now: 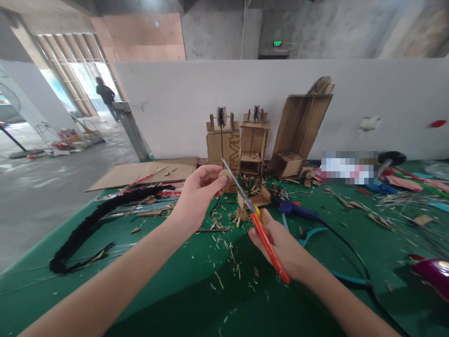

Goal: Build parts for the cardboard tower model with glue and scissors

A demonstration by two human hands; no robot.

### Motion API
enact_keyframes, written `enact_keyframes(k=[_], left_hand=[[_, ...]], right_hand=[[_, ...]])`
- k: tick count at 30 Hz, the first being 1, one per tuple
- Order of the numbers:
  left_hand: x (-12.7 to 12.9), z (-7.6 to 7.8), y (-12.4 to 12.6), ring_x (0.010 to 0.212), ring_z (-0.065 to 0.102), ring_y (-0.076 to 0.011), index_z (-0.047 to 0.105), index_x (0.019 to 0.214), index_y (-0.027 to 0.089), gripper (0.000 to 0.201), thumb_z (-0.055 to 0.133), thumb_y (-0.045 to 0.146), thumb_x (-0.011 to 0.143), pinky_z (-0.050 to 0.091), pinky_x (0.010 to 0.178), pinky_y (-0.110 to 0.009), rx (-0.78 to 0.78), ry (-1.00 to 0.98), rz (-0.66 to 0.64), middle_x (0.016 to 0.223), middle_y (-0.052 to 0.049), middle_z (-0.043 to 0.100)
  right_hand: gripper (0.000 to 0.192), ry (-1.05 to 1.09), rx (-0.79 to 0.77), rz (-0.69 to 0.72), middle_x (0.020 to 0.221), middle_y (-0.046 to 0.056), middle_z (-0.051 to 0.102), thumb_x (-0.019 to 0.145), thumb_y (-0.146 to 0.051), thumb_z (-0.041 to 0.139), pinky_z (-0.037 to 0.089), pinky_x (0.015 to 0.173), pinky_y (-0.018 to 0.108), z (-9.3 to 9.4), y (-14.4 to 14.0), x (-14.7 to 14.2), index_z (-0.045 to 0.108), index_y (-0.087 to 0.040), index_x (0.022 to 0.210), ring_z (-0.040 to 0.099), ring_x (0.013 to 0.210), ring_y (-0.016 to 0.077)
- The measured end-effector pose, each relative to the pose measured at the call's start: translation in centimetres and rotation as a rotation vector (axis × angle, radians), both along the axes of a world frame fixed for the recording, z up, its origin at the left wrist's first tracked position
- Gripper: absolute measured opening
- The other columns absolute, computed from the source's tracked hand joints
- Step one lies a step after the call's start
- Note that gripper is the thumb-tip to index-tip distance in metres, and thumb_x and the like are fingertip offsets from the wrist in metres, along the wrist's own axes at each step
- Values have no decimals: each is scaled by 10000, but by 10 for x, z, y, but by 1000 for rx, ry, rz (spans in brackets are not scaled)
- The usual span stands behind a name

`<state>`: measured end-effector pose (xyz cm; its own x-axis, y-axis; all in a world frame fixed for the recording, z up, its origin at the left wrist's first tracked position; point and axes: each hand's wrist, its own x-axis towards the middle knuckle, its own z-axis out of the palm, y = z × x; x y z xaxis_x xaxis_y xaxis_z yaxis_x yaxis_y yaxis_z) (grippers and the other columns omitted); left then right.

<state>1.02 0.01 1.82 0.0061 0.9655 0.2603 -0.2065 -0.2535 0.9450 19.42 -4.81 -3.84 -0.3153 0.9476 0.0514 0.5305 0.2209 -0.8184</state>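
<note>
My left hand (198, 194) pinches a small round piece of cardboard (226, 177) between thumb and fingers, above the middle of the green table (168, 290). Scissors (261, 234) with red and yellow handles are gripped in my right hand (275, 236). Their blades point up and left, with the tips beside the cardboard piece; whether they touch it I cannot tell. Just beyond my hands stand a cardboard box model (215, 145) with a spool on top and a similar, open-fronted cardboard box (252, 145). Cardboard scraps (242, 215) lie under the blades.
A blue glue gun (300, 210) with a black cord and teal-handled pliers (312, 232) lie to the right. A black fuzzy strip (84, 231) curves at left near a flat cardboard sheet (147, 171). A tall cardboard box (300, 126) leans on the white wall (168, 107). A person (105, 96) stands far left.
</note>
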Motion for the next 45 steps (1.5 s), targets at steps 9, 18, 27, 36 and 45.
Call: enact_keyframes(k=[9, 18, 27, 36, 45], left_hand=[[-1, 4, -1, 703, 578, -98, 575, 748, 181, 143, 714, 190, 715, 426, 661, -238, -48, -142, -25, 757, 19, 615], [2, 4, -1, 758, 624, -119, 639, 849, 160, 201, 744, 149, 678, 463, 685, -236, -20, -241, -13, 796, -13, 672], [1, 1, -1, 696, 592, -98, 656, 787, 158, 147, 747, 218, 688, 451, 650, -226, 1, -108, -20, 775, -10, 663], [2, 3, -4, 726, 605, -116, 686, 782, 160, 124, 735, 220, 685, 451, 704, -252, -15, -19, -29, 767, -24, 683], [1, 2, -4, 756, 625, -142, 688, 801, 148, 137, 726, 239, 706, 471, 777, -300, -6, -6, -67, 776, -40, 692]], right_hand=[[299, 65, 4, -87, 655, -51, 434, 888, -536, 425, 369, 492, 277, -7, 5, 1, 362, -246, 846, 431, 527, 120], [291, 109, -10, 44, 671, -60, 388, 907, -532, 402, 357, 509, 269, -4, 0, 3, 336, -252, 857, 394, 547, 112], [300, 100, -7, 82, 715, -54, 368, 911, -531, 390, 366, 540, 270, -1, -1, 1, 315, -245, 864, 365, 580, 110], [278, 40, 28, 27, 685, -52, 400, 909, -497, 414, 367, 535, 282, 0, -3, 0, 331, -243, 833, 412, 570, 121], [248, -42, -40, 1, 652, -54, 460, 881, -429, 481, 357, 505, 278, 9, -4, 0, 328, -246, 814, 441, 528, 127]])
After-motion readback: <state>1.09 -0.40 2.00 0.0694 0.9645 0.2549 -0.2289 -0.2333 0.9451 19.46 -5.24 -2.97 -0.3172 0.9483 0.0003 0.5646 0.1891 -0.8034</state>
